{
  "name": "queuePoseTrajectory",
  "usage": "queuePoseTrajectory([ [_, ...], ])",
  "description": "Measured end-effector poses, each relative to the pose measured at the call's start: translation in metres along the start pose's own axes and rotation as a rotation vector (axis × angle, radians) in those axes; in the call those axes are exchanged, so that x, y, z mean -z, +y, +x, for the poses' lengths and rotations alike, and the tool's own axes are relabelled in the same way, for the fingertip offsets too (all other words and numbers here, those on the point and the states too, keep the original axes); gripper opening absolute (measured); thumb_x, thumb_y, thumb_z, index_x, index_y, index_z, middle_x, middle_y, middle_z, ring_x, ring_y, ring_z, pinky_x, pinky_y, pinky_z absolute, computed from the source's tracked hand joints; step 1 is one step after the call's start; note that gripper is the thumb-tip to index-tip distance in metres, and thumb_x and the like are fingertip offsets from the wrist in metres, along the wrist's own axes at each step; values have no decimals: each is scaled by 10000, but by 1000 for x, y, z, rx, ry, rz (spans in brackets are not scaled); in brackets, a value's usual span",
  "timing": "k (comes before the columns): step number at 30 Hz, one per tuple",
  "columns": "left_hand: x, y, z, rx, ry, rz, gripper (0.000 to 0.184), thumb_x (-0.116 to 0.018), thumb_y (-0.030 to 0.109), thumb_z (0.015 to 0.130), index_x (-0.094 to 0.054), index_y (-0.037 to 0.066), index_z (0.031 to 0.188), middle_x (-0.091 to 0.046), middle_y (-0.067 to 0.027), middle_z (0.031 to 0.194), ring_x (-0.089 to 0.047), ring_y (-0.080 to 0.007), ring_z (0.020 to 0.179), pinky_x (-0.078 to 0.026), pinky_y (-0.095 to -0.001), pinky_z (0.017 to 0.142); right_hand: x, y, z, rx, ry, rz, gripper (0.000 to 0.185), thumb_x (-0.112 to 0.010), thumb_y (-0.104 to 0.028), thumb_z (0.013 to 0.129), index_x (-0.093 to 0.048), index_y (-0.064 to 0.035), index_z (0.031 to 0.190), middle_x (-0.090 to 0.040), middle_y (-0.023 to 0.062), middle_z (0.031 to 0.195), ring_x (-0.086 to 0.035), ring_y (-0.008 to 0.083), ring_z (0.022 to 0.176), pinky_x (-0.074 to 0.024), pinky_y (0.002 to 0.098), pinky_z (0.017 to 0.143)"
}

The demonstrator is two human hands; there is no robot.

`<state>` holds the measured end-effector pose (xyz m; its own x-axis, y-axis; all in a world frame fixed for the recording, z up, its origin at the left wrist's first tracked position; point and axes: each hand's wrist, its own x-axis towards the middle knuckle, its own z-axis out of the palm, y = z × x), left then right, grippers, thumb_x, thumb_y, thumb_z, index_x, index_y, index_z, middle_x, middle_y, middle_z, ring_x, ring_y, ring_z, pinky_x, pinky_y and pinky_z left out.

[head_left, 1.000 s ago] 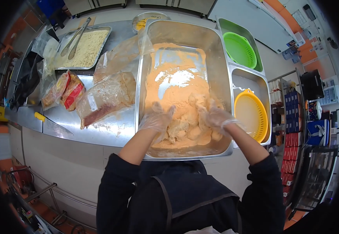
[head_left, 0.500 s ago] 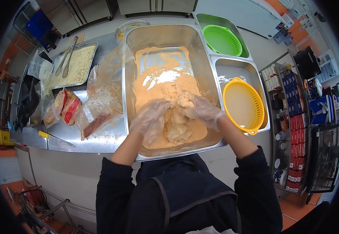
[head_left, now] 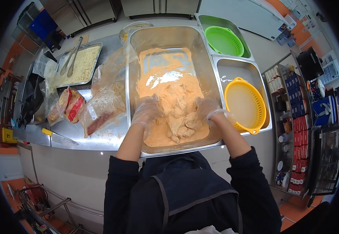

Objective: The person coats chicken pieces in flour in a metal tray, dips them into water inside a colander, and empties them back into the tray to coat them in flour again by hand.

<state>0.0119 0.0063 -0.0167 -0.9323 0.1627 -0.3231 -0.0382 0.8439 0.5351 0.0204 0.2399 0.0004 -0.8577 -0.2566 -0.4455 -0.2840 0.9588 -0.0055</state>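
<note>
A heap of flour-coated chicken pieces [head_left: 179, 111] lies in the orange breading flour [head_left: 150, 84] inside a deep steel pan [head_left: 169, 35]. My left hand [head_left: 149, 110], in a clear plastic glove, is at the heap's left side, its fingers apart and partly sunk in the flour. On the opposite side my right hand [head_left: 207, 107], gloved the same way, reaches down beside the chicken with its fingers extended; the tips are hidden. Neither hand has a piece lifted. A patch of whiter flour [head_left: 163, 78] shows beyond the heap.
Right of the pan, a yellow basket [head_left: 245, 105] sits in a steel pan of cloudy liquid, with a green basket [head_left: 224, 41] behind. To the left are plastic bags [head_left: 103, 107], a tray [head_left: 78, 64] with tongs [head_left: 74, 58], and a yellow-handled knife [head_left: 60, 137] near the table edge.
My hands have moved apart and down to either side of the heap. The chicken between them has been let go and lies spread on the flour.
</note>
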Motion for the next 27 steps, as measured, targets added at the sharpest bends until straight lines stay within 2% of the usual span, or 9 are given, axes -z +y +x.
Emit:
queuePoseTrajectory([
  [1, -3, 0, 0, -102, 101, 7, 381, -606, 198, 702, -560, -25, 1007, -626, -194, 917, -618, -323, 870, -489, -349, 732, -5, -4, -5, -15, 72, -8, 206, -474, -113, 785, -576, -28, 943, -640, 177, 892, -633, 313, 832, -502, 391, 706],
  [5, -26, -10, 15, -210, -122, 463, 344, -609, 213, 713, -620, 13, 993, -646, -150, 912, -630, -282, 875, -492, -333, 728, -13, -17, -31, 140, 341, -266, 200, -496, -140, 805, -584, -46, 958, -650, 124, 822, -644, 265, 797, -508, 361, 685],
  [8, -40, -9, 12, -157, -180, 667, 237, -607, 187, 729, -676, 52, 912, -661, -111, 876, -637, -250, 864, -496, -325, 698, -19, -27, -27, 299, 287, -59, 180, -514, -144, 796, -600, -70, 937, -645, 102, 814, -638, 254, 801, -504, 344, 696],
  [10, -59, -39, 32, -508, -58, 779, 170, -564, 128, 747, -691, 50, 828, -660, -112, 827, -637, -253, 848, -496, -322, 675, -4, -27, -34, 273, 225, -88, 167, -518, -137, 787, -607, -81, 916, -644, 101, 823, -635, 249, 803, -501, 332, 697],
  [14, -23, -2, 11, -387, -44, 574, 171, -531, 66, 746, -678, 37, 829, -656, -139, 834, -636, -269, 823, -497, -342, 673, 3, -10, -35, 324, 141, -202, 134, -528, -119, 767, -615, -77, 861, -637, 99, 826, -629, 246, 798, -497, 316, 681],
  [16, -27, -9, 19, -206, 281, 146, 137, -528, 59, 742, -648, 18, 793, -638, -168, 800, -624, -288, 799, -487, -357, 694, -7, 6, -34, 275, 261, -93, 128, -526, -113, 758, -603, -70, 850, -630, 98, 824, -623, 245, 798, -495, 317, 683],
  [20, -9, 0, 12, -285, 391, 91, 100, -525, 63, 748, -606, 10, 771, -611, -174, 744, -604, -298, 788, -477, -364, 714, -32, 28, -21, 271, 479, 323, 102, -525, -92, 703, -557, -54, 792, -598, 97, 816, -597, 256, 792, -485, 333, 701],
  [23, 3, 7, 5, -337, 455, 139, 86, -527, 73, 747, -592, 25, 776, -596, -154, 738, -592, -287, 791, -470, -354, 720, 12, 24, -46, 339, 570, 114, 127, -563, -77, 655, -566, -49, 779, -578, 143, 750, -574, 322, 741, -472, 392, 654],
  [27, 34, 37, -19, -412, 482, 366, 86, -530, 83, 742, -598, 50, 782, -600, -141, 779, -594, -273, 798, -473, -351, 715, 66, 20, -55, 273, 456, 213, 95, -560, -77, 656, -553, -44, 745, -549, 172, 746, -541, 367, 740, -446, 421, 647],
])
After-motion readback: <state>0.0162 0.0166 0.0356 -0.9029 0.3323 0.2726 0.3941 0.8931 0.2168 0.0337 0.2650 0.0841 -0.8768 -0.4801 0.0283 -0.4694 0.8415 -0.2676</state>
